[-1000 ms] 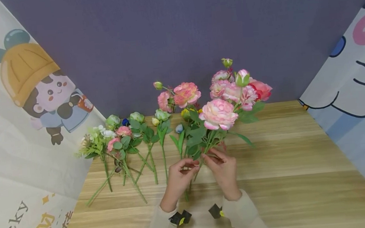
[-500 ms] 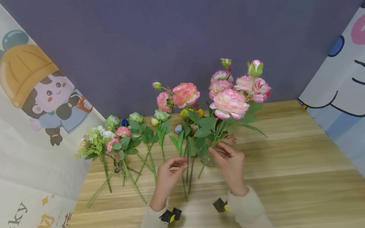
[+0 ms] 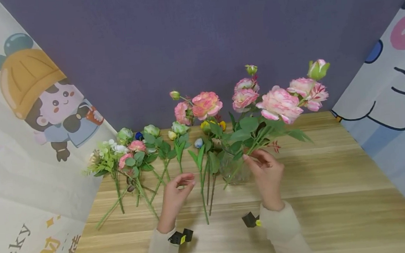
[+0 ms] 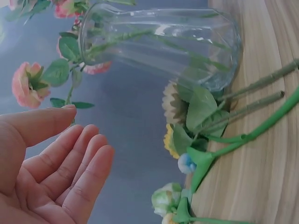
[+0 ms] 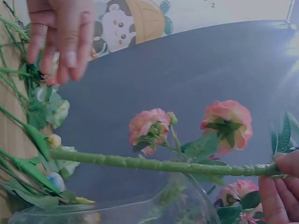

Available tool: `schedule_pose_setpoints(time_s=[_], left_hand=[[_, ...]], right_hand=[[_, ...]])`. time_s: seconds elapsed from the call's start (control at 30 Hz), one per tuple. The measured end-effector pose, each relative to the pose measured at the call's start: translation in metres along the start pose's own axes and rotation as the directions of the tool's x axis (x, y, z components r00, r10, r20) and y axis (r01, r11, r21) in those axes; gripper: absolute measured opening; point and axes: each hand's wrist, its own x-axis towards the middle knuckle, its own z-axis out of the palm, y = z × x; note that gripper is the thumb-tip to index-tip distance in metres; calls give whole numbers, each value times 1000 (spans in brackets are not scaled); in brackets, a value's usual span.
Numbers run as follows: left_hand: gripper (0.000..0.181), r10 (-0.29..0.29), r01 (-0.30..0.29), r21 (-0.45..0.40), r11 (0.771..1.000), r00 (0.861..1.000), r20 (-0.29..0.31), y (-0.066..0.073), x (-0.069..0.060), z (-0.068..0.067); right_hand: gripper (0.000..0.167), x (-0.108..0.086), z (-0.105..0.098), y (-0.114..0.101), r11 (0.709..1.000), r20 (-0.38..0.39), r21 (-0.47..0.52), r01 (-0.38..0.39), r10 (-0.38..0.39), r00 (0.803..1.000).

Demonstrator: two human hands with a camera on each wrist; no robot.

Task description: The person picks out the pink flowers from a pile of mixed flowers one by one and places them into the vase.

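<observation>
the pink spray hangs over the counter, its stem slanting outside the glass vase, pinched in the right hand. i'd say it's being readied for the vase; next, its lower end needs lifting to the mouth. the left hand hovers loose, holding nothing.

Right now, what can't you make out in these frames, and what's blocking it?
- Left wrist view: exact count of stems inside the vase; glare and blur.
- Head view: the vase's rim; hidden by leaves.
- Right wrist view: pink blooms of the held stem; cut off by the right edge, as is part of the right hand.
- Right wrist view: the vase's lower side; cut off by the bottom edge.
</observation>
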Motion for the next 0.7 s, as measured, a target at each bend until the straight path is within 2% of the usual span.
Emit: schedule_pose_setpoints(time_s=[0.1,0.33,0.5,0.7], left_hand=[[22,9,-9,2,1000,1000,-18,-21,5,-1],[21,13,-6,72,997,995,-98,-29,9,-15],[21,17,-5,75,997,988,-155,-33,12,-25],[20,-16,31,82,996,985,-174,-38,13,-31]], right_hand=[[18,6,-2,-3,1000,-22,19,-17,18,1000],[11,17,-8,-6,991,-77,116,-70,79,994],[10,25,-13,-9,967,-89,228,-114,138,986],[9,35,-16,-11,938,-119,340,-73,120,986]])
